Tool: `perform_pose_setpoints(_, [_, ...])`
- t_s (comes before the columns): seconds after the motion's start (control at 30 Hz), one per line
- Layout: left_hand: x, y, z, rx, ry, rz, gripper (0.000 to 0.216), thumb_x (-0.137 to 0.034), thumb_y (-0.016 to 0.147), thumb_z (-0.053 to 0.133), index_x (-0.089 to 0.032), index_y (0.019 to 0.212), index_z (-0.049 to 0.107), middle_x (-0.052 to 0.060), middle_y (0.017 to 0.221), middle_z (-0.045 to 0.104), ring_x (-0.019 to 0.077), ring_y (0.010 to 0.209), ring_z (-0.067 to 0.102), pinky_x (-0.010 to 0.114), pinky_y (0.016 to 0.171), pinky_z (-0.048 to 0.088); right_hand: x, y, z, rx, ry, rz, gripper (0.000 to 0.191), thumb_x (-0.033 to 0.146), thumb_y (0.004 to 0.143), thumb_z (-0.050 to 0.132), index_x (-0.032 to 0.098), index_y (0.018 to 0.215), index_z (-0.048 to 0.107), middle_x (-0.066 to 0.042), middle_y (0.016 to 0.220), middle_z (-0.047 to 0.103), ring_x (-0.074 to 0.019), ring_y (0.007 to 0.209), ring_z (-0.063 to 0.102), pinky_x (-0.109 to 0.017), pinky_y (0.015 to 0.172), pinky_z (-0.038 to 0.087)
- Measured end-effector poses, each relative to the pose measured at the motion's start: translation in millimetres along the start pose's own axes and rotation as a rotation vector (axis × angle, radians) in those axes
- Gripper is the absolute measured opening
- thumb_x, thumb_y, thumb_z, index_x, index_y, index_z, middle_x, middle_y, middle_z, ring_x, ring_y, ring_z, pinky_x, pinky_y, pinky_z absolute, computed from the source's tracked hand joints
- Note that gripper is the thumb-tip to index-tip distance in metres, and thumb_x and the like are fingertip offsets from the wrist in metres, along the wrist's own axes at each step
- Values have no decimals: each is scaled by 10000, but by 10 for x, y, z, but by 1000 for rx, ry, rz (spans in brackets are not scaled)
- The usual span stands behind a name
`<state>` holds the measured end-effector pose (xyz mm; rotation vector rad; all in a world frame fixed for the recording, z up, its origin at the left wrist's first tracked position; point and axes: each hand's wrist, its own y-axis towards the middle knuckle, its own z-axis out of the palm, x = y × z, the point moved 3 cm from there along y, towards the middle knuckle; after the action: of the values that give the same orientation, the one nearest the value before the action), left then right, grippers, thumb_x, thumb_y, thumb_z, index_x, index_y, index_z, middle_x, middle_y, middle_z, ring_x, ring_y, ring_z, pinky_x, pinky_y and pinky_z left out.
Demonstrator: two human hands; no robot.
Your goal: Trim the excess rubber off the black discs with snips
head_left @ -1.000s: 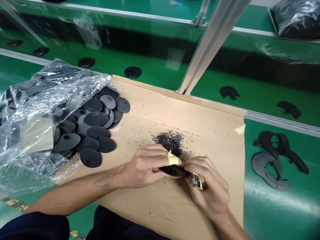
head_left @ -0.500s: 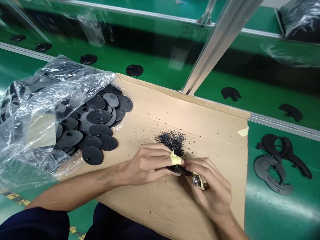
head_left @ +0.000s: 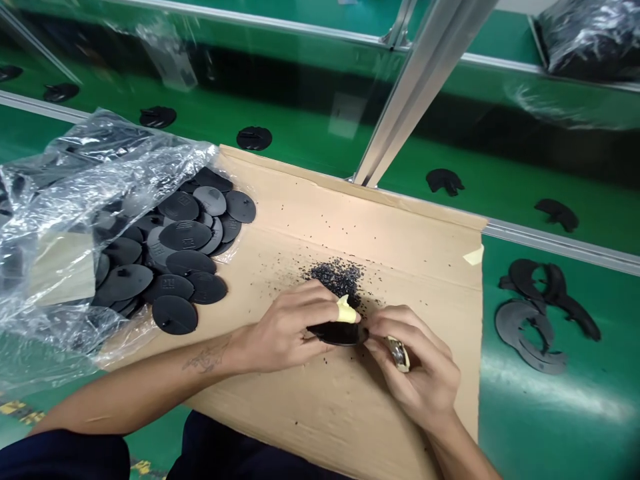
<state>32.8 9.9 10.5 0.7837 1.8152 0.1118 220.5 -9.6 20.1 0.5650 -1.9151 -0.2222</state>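
Observation:
Between my hands is a thin black plastic disc (head_left: 335, 333), tilted over the cardboard. My left hand (head_left: 290, 327) is closed on its left side, thumb below and fingers above, with yellow tape round one fingertip. At the disc's right edge, the fingers of my right hand (head_left: 420, 363) are closed round a small metal tool (head_left: 399, 353) with tape on it. Its working end is hidden by the fingers, so its kind does not show. Just beyond the disc lies a heap of small black scraps (head_left: 335, 277).
A sheet of cardboard (head_left: 400, 247) covers the bench. To the left, black discs (head_left: 183, 283) spill from a clear plastic bag (head_left: 60, 200). Curved black parts (head_left: 530, 333) rest on the green surface at right. A metal post (head_left: 400, 107) rises behind the cardboard.
The disc has turned in my left hand, showing more of its dark face. My right hand and tool have shifted slightly at its edge. The whole view has moved a little.

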Motion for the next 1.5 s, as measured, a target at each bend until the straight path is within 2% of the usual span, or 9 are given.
perform_pose_setpoints(0.1, [-8, 20, -18, 13, -74, -20, 298, -438, 938, 629, -171, 1052, 696, 62, 848, 699, 171, 787, 596, 313, 729, 482, 0, -6, -3, 44, -3, -1, 217, 41, 831, 631, 221, 948, 660, -60, 876, 677, -198, 793, 653, -351, 686, 545])
perform_pose_setpoints(0.23, [20, 42, -52, 121, -304, -223, 596, -609, 1002, 344, -162, 1076, 731, 87, 873, 694, 176, 800, 601, 319, 733, 494, -11, -11, -20, 53, -15, -14, 227, 37, 835, 601, 224, 953, 652, -47, 843, 656, -184, 747, 637, -346, 671, 534])
perform_pose_setpoints(0.43, [131, 7, -19, 234, -531, -518, 267, -388, 922, 651, -147, 964, 759, 47, 798, 698, 113, 648, 597, 218, 556, 467, 3, -3, -1, 104, -4, -21, 247, 28, 838, 601, 225, 984, 632, -60, 876, 653, -196, 794, 636, -362, 685, 540])
perform_pose_setpoints(0.73, [50, 32, -22, 200, -313, -321, 106, -232, 903, 682, -165, 870, 758, 15, 706, 656, 118, 691, 584, 231, 663, 478, -24, 11, 20, 176, 52, 24, 172, 80, 895, 595, 222, 993, 593, -60, 912, 630, -182, 827, 618, -328, 688, 528])
perform_pose_setpoints(0.9, [71, -3, 6, 130, -387, -403, 336, -396, 990, 545, -139, 916, 748, 52, 788, 689, 123, 696, 608, 220, 615, 471, -17, -27, 41, 93, -45, -47, 225, 27, 854, 569, 215, 977, 575, -58, 893, 614, -188, 811, 597, -344, 691, 518])
perform_pose_setpoints(1.03, [46, 16, -2, 106, -374, -265, 434, -540, 914, 609, -149, 1056, 731, 87, 934, 711, 167, 841, 654, 272, 731, 523, 6, -36, 18, 7, -159, -104, 257, 15, 836, 592, 213, 1000, 588, -50, 858, 617, -185, 778, 583, -343, 674, 503])
perform_pose_setpoints(1.1, [40, 19, -16, 73, -227, -174, 348, -419, 860, 734, -156, 1086, 720, 82, 940, 713, 173, 859, 646, 284, 751, 521, 1, -17, -19, 0, -164, -90, 250, 31, 847, 609, 210, 1021, 597, -56, 877, 626, -184, 789, 598, -330, 655, 504])
perform_pose_setpoints(1.23, [37, 8, -28, 52, -48, -55, 230, -188, 900, 692, -159, 1128, 698, 62, 901, 718, 159, 839, 630, 292, 754, 516, -50, 20, -104, 17, -252, -67, 249, 48, 872, 600, 204, 1066, 593, -73, 926, 656, -193, 836, 631, -326, 656, 510])
perform_pose_setpoints(1.5, [13, 8, 1, 59, -58, 19, 227, -189, 924, 661, -160, 1149, 673, 64, 883, 720, 176, 833, 633, 337, 774, 507, -138, -34, -53, 191, -491, -135, 224, 95, 900, 551, 166, 1109, 586, -108, 932, 696, -227, 824, 629, -376, 700, 515])
